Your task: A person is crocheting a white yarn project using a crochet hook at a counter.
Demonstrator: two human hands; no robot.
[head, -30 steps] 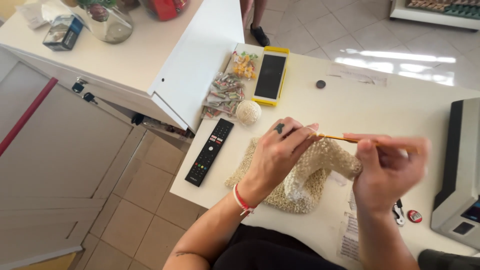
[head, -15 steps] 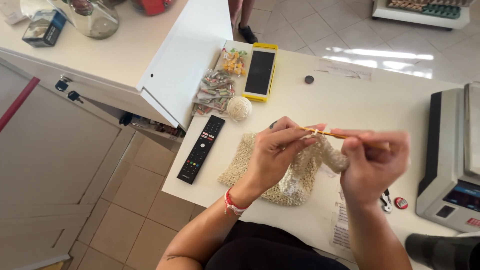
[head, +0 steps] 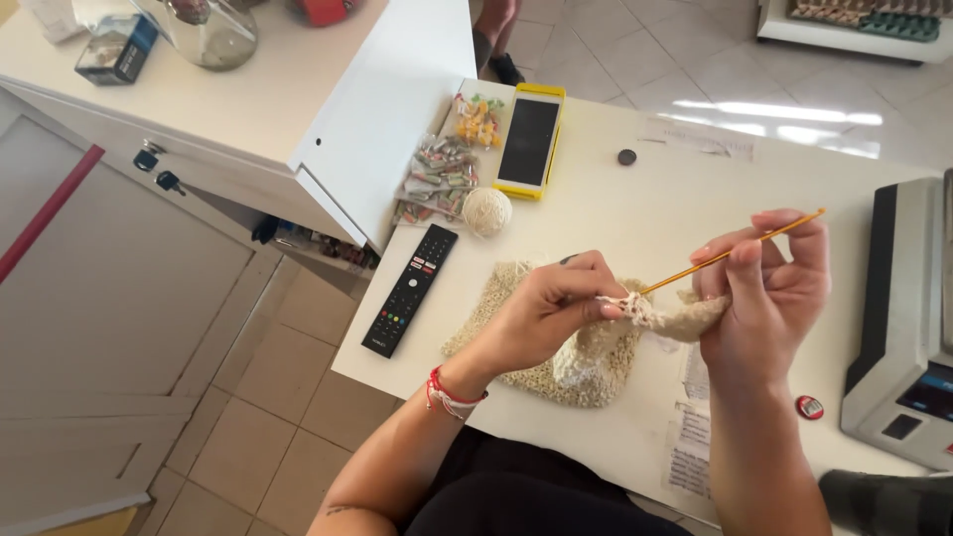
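two hands work over the cream table (head: 635,199): the right hand (head: 769,288) pinches an orange crochet hook (head: 735,250), the left hand (head: 546,313) pinches the cream crochet piece (head: 596,362) at the hook's tip. one yarn ball (head: 486,211), one black remote (head: 409,290), one yellow-cased phone (head: 528,141), two clear candy packets (head: 442,179) lie behind.

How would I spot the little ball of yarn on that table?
Start at the white table and find the yellow-cased phone near its far edge. Just nearer than the phone's corner, beside the black remote control, sits the ball of yarn: the only round, cream-coloured thing there.
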